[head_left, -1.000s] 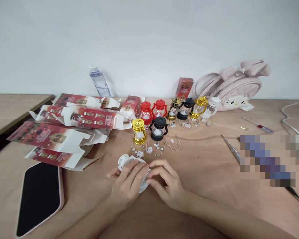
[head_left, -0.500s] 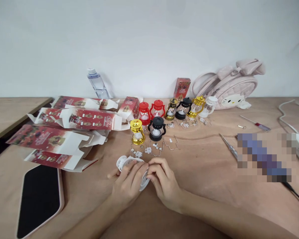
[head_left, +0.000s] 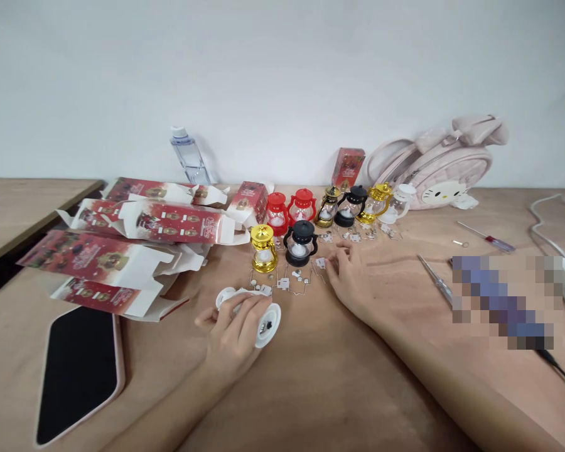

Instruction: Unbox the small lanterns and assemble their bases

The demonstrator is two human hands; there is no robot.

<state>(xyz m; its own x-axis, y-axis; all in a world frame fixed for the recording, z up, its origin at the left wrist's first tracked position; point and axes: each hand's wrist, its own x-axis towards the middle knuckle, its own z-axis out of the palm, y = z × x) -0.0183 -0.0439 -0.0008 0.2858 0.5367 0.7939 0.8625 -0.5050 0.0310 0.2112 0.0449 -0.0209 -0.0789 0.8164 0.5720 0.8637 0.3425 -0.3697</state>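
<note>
My left hand [head_left: 235, 333] is wrapped round a white lantern [head_left: 269, 326], which lies tilted with its round base facing right; small dark and metal parts show in the base. My right hand [head_left: 348, 276] reaches over the table, its fingertips at a small white piece [head_left: 321, 263] beside thin bent wires; whether it grips the piece I cannot tell. Just behind the left hand stand a gold lantern [head_left: 263, 250] and a black lantern [head_left: 302, 243], with wire frames, white pieces and small metal discs in front of them.
Several lanterns, including a red one [head_left: 277, 215], stand farther back. Opened red boxes [head_left: 174, 223] lie left, above a phone [head_left: 82, 370]. A bottle [head_left: 188, 154] and a pink bag [head_left: 445, 172] lean at the wall. Right are a screwdriver [head_left: 499, 243] and another tool [head_left: 435, 279].
My right hand has left the white lantern and moved forward and right to the small parts. The lantern's base is now uncovered in my left hand. The view has shifted slightly.
</note>
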